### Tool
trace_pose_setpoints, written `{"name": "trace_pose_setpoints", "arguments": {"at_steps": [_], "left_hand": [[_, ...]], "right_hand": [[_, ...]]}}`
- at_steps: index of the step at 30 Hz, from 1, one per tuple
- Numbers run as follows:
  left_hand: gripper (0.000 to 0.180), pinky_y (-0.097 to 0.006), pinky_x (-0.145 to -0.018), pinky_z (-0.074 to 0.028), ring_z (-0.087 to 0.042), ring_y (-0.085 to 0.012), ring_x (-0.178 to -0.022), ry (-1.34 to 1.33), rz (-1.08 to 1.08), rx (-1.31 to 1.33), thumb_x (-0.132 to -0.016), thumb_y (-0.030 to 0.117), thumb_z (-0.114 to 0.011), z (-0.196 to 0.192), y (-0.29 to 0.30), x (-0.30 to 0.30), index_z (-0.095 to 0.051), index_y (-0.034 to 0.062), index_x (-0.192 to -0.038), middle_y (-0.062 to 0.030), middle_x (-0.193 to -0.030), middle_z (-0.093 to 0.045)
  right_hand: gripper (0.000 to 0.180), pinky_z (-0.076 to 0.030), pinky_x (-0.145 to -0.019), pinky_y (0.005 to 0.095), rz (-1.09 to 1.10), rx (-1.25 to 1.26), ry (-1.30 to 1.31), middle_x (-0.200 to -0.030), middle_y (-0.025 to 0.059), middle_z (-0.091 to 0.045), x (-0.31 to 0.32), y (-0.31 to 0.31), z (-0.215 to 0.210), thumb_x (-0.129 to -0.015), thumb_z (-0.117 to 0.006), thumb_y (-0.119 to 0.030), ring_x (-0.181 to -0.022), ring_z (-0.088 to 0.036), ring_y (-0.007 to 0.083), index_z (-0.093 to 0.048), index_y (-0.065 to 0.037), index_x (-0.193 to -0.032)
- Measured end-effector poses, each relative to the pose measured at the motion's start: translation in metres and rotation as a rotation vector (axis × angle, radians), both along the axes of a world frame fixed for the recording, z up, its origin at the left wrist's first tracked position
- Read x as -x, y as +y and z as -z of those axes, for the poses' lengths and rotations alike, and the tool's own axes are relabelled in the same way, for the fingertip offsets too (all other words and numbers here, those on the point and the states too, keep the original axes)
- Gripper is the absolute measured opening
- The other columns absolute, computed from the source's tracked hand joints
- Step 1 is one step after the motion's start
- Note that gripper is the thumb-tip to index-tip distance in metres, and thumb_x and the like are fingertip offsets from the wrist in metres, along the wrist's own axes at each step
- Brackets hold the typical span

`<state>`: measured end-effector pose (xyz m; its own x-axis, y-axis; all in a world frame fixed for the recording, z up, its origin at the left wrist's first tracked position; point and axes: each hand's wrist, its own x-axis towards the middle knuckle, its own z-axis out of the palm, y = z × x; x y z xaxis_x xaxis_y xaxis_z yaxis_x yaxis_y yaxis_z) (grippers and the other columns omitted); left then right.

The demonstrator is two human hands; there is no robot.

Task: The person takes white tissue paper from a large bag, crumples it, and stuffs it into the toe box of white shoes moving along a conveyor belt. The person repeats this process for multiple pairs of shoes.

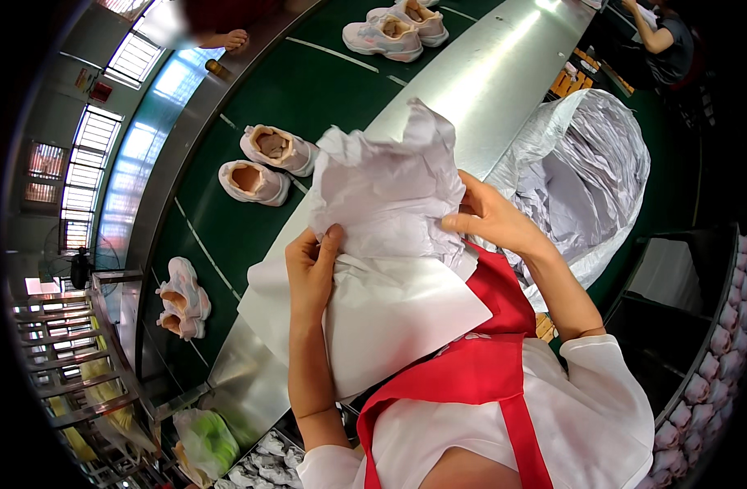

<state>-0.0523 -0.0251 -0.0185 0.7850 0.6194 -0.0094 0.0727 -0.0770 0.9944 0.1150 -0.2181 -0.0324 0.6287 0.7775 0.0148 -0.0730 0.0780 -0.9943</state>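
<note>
Both my hands hold a crumpled sheet of white tissue paper [387, 189] above the metal edge of the work line. My left hand [311, 271] pinches its lower left corner. My right hand [490, 218] grips its right side with thumb and fingers. Under the crumpled sheet lies a stack of flat white paper sheets [390, 322] resting on the steel ledge [479, 77]. I wear a white top and a red apron [471, 367].
A green conveyor belt [308, 90] carries three pairs of pale pink-white shoes [266, 163], [395, 31], [182, 300]. A big plastic bag of white paper [590, 163] stands at my right. Other people's hands show at the far side [231, 38] and top right [655, 33]. Metal racks stand lower left.
</note>
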Motion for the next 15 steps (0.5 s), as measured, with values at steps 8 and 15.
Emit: {"name": "trace_pose_setpoints", "arguments": {"at_steps": [8, 15], "left_hand": [[0.026, -0.037, -0.053, -0.033, -0.043, -0.0267, -0.053, 0.262, 0.047, -0.738, -0.089, 0.013, -0.054, -0.003, -0.001, 0.016, -0.050, -0.0012, -0.069, -0.0103, -0.060, -0.049], [0.043, -0.040, -0.054, -0.035, -0.049, -0.0276, -0.059, -0.221, 0.393, -1.304, -0.086, 0.037, -0.059, -0.081, -0.050, 0.021, -0.044, 0.0047, -0.062, -0.0130, -0.076, -0.059]], "right_hand": [[0.027, -0.045, -0.064, 0.0257, 0.178, 0.035, -0.038, -0.078, 0.0020, -0.062, 0.005, 0.006, 0.007, -0.086, -0.062, -0.018, -0.070, -0.054, 0.0075, -0.060, 0.004, -0.102], [0.016, -0.047, -0.073, 0.0441, -0.281, -0.053, -0.589, -0.089, 0.0176, -0.061, 0.052, 0.037, -0.010, -0.082, -0.056, -0.017, -0.083, -0.058, 0.0370, -0.059, -0.004, -0.092]]}}
